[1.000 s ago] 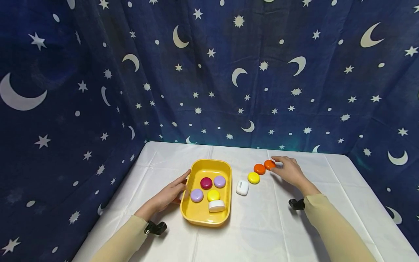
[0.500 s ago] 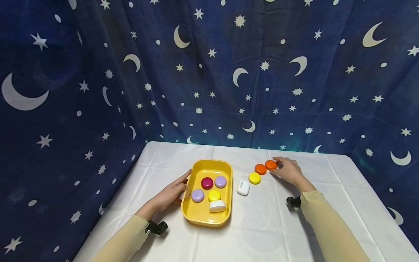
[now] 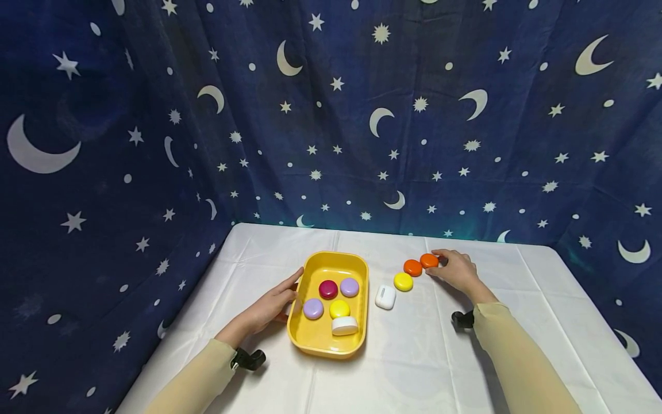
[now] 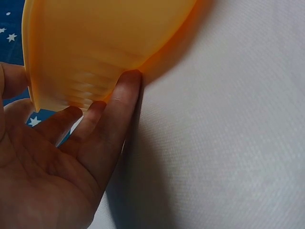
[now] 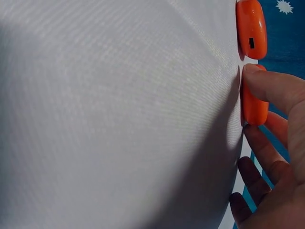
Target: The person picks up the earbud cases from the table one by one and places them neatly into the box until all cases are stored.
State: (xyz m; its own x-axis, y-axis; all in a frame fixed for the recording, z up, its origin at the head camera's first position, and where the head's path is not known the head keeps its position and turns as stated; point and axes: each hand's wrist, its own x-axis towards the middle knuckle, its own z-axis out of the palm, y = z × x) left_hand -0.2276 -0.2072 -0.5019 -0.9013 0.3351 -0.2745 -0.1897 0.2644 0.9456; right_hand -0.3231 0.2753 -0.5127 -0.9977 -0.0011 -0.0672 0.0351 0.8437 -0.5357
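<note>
Two hands working: right hand (image 3: 455,269) is pinching the far round orange plastic case (image 3: 428,260) on the white-clothed counter (image 3: 414,356); left hand (image 3: 269,307), fingers straight, is bracing the yellow plastic tray (image 3: 357,339). Advisable: firm pinch, vertical lift.

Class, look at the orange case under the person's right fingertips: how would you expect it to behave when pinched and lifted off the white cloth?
The orange case looks hard and rigid, so it should probably keep its shape. Its smooth rounded edge may slip between the right hand's fingertips. Being low and flat, it would likely slide rather than roll or tip.
</note>
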